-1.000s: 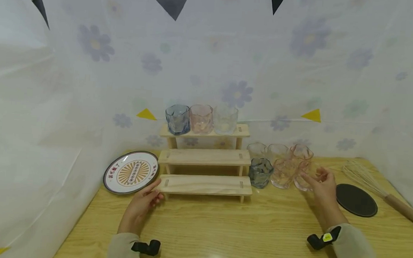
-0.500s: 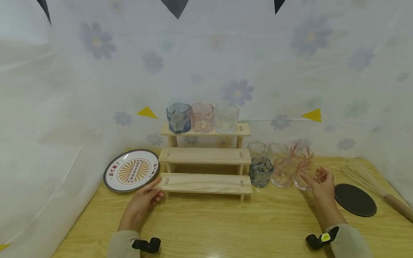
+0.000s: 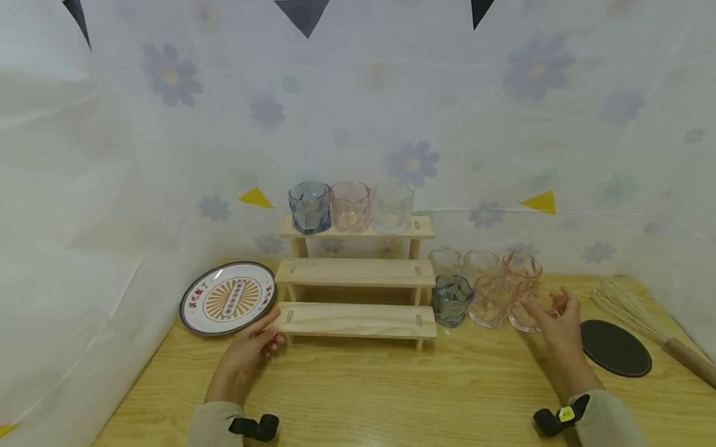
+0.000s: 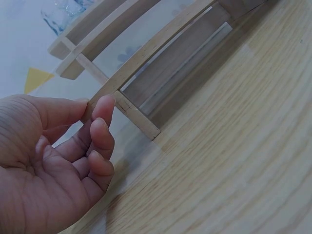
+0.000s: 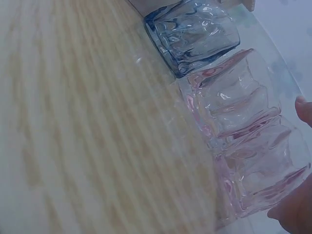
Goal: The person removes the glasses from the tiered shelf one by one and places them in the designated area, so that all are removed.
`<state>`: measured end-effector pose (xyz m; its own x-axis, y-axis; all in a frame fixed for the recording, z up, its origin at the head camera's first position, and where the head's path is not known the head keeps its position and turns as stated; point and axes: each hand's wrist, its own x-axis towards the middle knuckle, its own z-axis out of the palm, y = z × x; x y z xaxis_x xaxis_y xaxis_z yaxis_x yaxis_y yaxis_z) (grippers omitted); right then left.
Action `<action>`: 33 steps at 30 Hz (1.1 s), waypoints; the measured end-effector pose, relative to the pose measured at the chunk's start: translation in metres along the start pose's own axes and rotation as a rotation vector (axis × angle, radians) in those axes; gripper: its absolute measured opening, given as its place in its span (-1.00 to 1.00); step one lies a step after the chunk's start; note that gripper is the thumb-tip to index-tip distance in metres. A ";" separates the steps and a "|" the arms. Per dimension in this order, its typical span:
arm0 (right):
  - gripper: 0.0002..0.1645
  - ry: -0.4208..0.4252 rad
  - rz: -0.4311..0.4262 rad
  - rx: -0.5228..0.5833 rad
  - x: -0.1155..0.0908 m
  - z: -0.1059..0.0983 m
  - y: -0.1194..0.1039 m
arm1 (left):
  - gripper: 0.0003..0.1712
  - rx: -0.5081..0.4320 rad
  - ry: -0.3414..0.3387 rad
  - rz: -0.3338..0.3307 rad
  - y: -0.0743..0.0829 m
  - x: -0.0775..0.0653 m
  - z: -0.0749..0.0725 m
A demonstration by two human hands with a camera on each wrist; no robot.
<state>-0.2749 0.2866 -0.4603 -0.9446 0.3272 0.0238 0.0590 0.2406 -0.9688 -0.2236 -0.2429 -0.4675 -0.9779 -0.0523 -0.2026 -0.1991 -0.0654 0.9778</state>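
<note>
My left hand pinches the front left corner of the lowest shelf of a three-step wooden rack. In the left wrist view the thumb and index finger meet at that shelf's end, the other fingers curled below. On the right, my right hand has thumb and fingers about a pink glass, the front right one of a group. In the right wrist view only fingertips show, on either side of this pink glass. Another pink glass and a blue-grey glass stand beside it.
Blue, pink and clear glasses line the top shelf. Behind the front glasses are more, one a pink glass. A patterned plate lies left; a black round mat and a whisk lie right.
Both hands keep their places at the shelf corner and the pink glass. Only the head view shifts slightly; the glasses and rack have not moved.
</note>
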 end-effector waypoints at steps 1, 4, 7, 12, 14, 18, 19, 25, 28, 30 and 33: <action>0.19 0.006 -0.011 -0.008 0.000 -0.001 -0.003 | -0.45 -0.002 0.002 0.001 -0.001 0.000 0.000; 0.14 0.021 -0.052 -0.015 -0.001 -0.003 -0.012 | -0.45 -0.003 0.001 0.007 -0.002 0.001 -0.001; 0.07 0.059 -0.078 0.019 -0.001 -0.005 -0.021 | -0.45 -0.005 0.000 0.014 -0.004 0.001 -0.002; -0.01 0.073 -0.103 0.066 -0.001 -0.004 -0.031 | -0.45 0.002 -0.002 0.020 -0.006 0.001 -0.002; -0.02 0.062 -0.118 0.074 0.001 -0.003 -0.033 | -0.46 0.003 0.000 0.016 -0.006 0.001 -0.003; -0.04 0.035 -0.155 0.099 0.005 0.003 -0.038 | -0.46 0.009 0.000 0.011 -0.005 0.001 -0.002; -0.05 0.027 -0.163 0.110 0.007 0.005 -0.040 | -0.46 0.010 0.001 0.010 -0.004 0.000 -0.002; -0.08 -0.015 -0.238 0.131 0.012 0.024 -0.061 | -0.45 0.012 0.000 0.016 -0.002 0.000 -0.001; -0.06 -0.049 -0.281 0.107 0.015 0.036 -0.074 | -0.45 0.013 -0.003 0.021 -0.004 0.001 -0.001; -0.03 -0.071 -0.310 0.088 0.017 0.044 -0.082 | -0.45 0.016 -0.005 0.025 -0.004 0.001 -0.001; 0.00 -0.106 -0.337 0.063 0.019 0.057 -0.091 | -0.45 0.015 -0.010 0.022 -0.004 0.001 -0.001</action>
<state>-0.3170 0.2191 -0.3851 -0.9359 0.1421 0.3223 -0.2786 0.2610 -0.9242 -0.2236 -0.2436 -0.4718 -0.9826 -0.0433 -0.1808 -0.1786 -0.0497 0.9827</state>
